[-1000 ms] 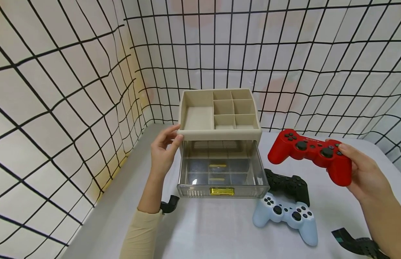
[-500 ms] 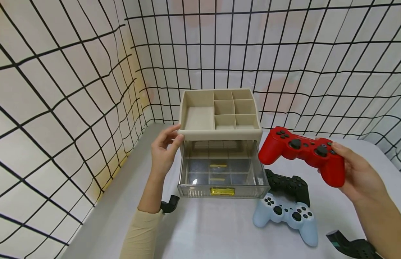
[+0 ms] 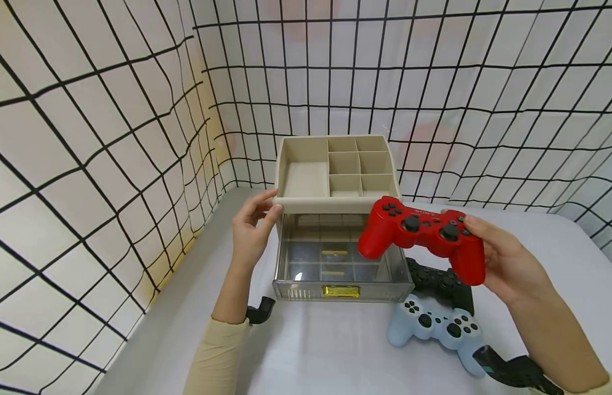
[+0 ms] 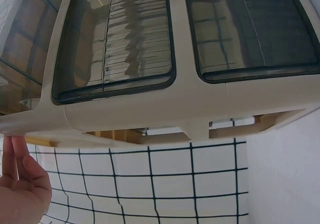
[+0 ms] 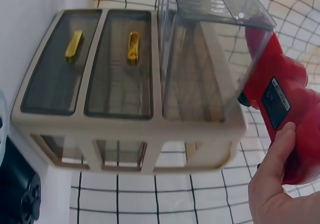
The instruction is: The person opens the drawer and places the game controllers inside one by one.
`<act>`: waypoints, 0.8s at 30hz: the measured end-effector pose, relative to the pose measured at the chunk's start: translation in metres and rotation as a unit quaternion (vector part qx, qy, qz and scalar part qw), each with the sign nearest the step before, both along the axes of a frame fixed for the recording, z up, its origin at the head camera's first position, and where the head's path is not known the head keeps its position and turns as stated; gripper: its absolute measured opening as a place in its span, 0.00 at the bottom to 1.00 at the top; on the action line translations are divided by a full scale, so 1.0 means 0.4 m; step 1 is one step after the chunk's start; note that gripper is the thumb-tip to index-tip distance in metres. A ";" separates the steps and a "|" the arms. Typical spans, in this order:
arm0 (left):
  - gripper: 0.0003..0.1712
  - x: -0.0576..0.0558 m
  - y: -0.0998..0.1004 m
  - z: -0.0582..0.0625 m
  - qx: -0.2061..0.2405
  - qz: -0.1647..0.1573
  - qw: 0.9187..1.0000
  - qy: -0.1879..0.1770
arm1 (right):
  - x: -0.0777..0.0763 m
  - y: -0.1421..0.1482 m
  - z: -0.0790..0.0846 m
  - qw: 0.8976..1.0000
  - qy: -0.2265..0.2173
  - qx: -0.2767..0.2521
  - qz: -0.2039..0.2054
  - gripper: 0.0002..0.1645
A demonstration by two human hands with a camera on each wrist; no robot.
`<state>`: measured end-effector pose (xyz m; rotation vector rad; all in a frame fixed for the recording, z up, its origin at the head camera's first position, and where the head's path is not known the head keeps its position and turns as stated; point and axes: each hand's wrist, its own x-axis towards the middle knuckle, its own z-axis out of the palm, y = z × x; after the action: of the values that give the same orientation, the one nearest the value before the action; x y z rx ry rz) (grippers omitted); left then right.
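In the head view, a beige desktop drawer organizer stands with its clear top drawer pulled out. My left hand rests its fingertips against the organizer's upper left side. The left wrist view shows those fingers mostly straight at the side wall. My right hand grips a red game controller by one end. Its other end hangs over the drawer's right part. From the right wrist, the controller's underside label faces the camera, with my thumb on the shell.
A black game controller lies beside the drawer, partly hidden by the red one. In front of it lies a light blue controller, one end covered by the right wrist strap. Black wire mesh encloses the table's back and left.
My right hand has carried the red controller leftward, from right of the organizer to over the drawer's right side. The left hand has stayed at the organizer's corner.
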<state>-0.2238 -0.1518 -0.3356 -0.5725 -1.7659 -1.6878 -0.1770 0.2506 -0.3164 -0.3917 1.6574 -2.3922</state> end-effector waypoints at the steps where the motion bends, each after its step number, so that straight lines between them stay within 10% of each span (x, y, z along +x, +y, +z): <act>1: 0.18 -0.002 -0.001 -0.003 0.000 0.001 1.000 -0.001 | -0.002 -0.008 0.002 1.000 -0.002 0.008 0.000 0.20; 24: 0.17 -0.024 -0.014 -0.036 -0.003 -0.008 1.000 0.021 | -0.024 -0.172 0.051 0.993 0.043 0.111 -0.010 0.26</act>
<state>-0.2335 -0.1575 -0.3498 -0.6225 -1.7412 -1.6695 -0.1866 0.1818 -0.2959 -0.4464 1.9484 -2.2019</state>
